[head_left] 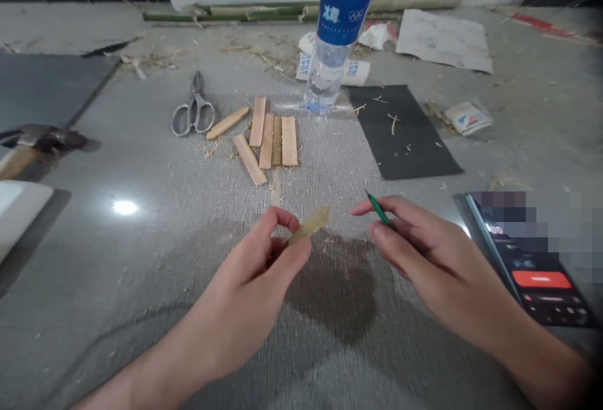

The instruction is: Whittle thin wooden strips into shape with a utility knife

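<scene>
In the centre of the frame, the left hand pinches a pale strip; at centre right, the right hand grips a green pencil, apart from the strip. At upper centre, the bottle's blue label carries five rings; a wrapper reads "OAT". Grey surface stretches between hands and wooden strips.

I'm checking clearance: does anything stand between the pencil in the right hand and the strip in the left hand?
No separate object shows there; only an outstretched finger of the right hand juts into the gap between pencil and strip.
</scene>
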The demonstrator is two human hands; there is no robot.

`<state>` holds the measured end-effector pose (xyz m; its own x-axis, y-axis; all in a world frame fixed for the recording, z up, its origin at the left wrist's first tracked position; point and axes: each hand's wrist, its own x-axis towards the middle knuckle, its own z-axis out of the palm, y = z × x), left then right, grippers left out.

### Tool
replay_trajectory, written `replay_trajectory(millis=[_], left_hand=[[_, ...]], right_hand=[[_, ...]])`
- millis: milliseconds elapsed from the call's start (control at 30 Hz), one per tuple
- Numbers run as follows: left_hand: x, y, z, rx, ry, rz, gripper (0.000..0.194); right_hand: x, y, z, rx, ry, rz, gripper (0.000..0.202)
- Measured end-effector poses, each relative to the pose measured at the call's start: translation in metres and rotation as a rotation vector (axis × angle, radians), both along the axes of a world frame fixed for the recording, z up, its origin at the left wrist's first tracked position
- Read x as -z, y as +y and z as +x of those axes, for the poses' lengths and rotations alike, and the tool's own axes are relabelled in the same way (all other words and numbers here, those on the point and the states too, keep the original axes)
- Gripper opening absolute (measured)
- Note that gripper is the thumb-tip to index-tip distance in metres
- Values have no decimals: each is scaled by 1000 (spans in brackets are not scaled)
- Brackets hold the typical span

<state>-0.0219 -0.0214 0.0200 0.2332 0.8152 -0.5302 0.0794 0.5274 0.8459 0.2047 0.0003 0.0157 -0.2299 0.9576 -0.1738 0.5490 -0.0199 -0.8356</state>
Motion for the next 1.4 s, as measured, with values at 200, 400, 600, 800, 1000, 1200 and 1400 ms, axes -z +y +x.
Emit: replay_trajectory(millis=[200, 400, 600, 800, 1000, 1200, 1400], left_hand=[[5, 0, -2, 222, 502, 514, 25], [6, -2, 0, 276, 463, 461, 36], [6, -3, 2, 295, 405, 404, 34], [11, -2, 2, 307, 448, 444, 34], [11, -2, 2, 329, 478, 459, 34], [20, -6, 1, 367, 675, 758, 24], [31, -16, 2, 440, 997, 1075, 6]], right_hand=[[4, -6, -4, 0, -36, 16, 31], [7, -9, -12, -33, 84, -93, 26], [7, -8, -11, -27, 56, -98, 21], [8, -7, -11, -45, 35, -118, 23], [11, -7, -10, -54, 0, -102, 22], [-1, -8, -3, -87, -173, -6, 40], [-8, -26, 3, -179, -415, 198, 51]])
